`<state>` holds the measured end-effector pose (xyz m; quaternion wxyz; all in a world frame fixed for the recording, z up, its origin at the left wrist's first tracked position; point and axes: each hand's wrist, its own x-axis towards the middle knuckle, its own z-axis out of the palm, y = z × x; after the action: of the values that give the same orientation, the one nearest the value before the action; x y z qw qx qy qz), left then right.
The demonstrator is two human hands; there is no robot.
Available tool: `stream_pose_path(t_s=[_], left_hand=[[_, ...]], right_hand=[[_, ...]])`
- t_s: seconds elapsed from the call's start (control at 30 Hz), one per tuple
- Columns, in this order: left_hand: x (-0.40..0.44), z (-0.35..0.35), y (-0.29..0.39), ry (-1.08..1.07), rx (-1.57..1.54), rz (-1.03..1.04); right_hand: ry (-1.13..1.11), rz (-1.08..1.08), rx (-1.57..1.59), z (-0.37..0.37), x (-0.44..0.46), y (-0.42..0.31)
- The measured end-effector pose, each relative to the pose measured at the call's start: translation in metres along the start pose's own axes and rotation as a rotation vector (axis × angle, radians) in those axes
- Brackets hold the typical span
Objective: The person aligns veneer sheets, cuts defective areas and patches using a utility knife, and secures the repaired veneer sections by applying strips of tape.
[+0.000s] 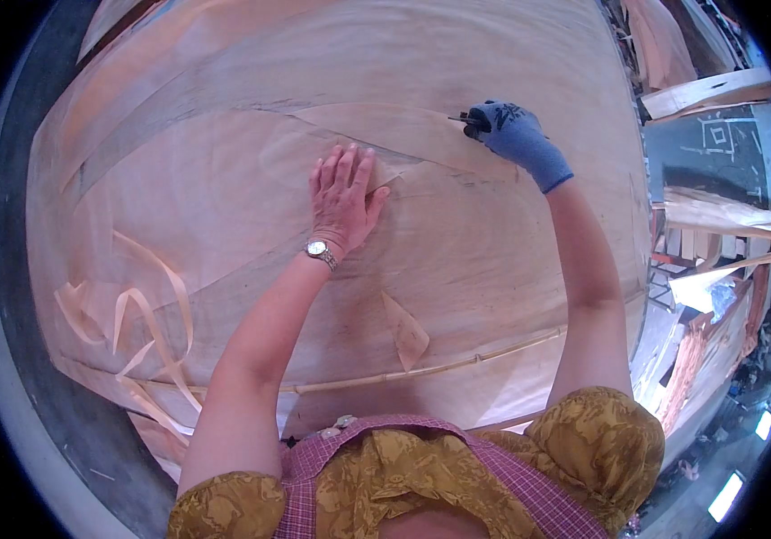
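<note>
Centrally, a wide, pale sheet of thin wood (457, 260) fills most of the view. On it, the person's bare left hand (345, 199) lies flat, fingers slightly spread, with a small scrap (387, 176) showing beside the thumb. To its right, the right hand (509, 131), in a blue glove, is closed around a slim dark tool (460, 119) whose tip points left. Good handling would likely mean keeping the left palm firm so nothing slides or buckles, fingers clear of the tip, and guiding the tool lightly, since such thin wood may split. The glove hides most of the tool, so its kind is unclear, as is whether its tip touches the wood. Whatever lies beneath the left palm is hidden, and the sheet's far edge runs out of view.
</note>
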<state>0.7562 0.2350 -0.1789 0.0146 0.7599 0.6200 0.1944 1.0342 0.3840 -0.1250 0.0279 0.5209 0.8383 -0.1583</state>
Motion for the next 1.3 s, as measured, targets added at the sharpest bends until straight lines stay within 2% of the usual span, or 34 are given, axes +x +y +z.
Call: stream_pose_path(t_s=[0.13, 0.23, 0.33, 0.37, 0.47, 0.6, 0.7, 0.8, 0.9, 1.03, 1.13, 1.3], left_hand=[[0.000, -0.001, 0.001, -0.005, -0.016, -0.007], [-0.001, -0.002, 0.001, -0.013, -0.043, -0.017], [0.000, -0.001, 0.001, -0.006, -0.030, -0.019], [0.000, -0.001, 0.001, -0.005, -0.027, -0.017], [0.000, -0.002, 0.001, -0.004, -0.031, -0.014], [0.000, -0.002, 0.000, -0.015, -0.055, -0.014], [-0.001, 0.000, 0.000, -0.006, -0.051, -0.010], [0.000, -0.001, 0.001, -0.004, -0.027, -0.012], [0.000, -0.004, 0.001, -0.030, -0.027, -0.019], [-0.001, -0.002, 0.002, -0.029, -0.014, -0.031], [0.001, -0.002, 0.001, -0.041, 0.002, -0.032], [0.000, -0.004, 0.002, -0.029, -0.008, -0.018]], right_hand=[[0.162, -0.027, 0.092, -0.007, -0.005, -0.004], [0.410, -0.100, 0.083, -0.017, -0.018, -0.015], [0.620, -0.266, -0.114, -0.004, -0.031, -0.018], [0.563, -0.271, -0.168, 0.008, -0.035, -0.013], [0.578, -0.339, -0.244, 0.027, -0.046, -0.006], [0.518, -0.305, -0.278, 0.033, -0.050, -0.004], [0.482, -0.384, -0.312, 0.033, -0.053, -0.003], [0.467, -0.276, -0.019, 0.024, -0.050, -0.010], [0.305, -0.046, 0.433, 0.001, -0.042, -0.015], [-0.114, 0.125, 0.941, -0.012, -0.017, 0.009], [-0.265, 0.214, 0.889, 0.000, -0.001, 0.026], [-0.294, 0.138, 0.764, 0.005, 0.008, 0.025]])
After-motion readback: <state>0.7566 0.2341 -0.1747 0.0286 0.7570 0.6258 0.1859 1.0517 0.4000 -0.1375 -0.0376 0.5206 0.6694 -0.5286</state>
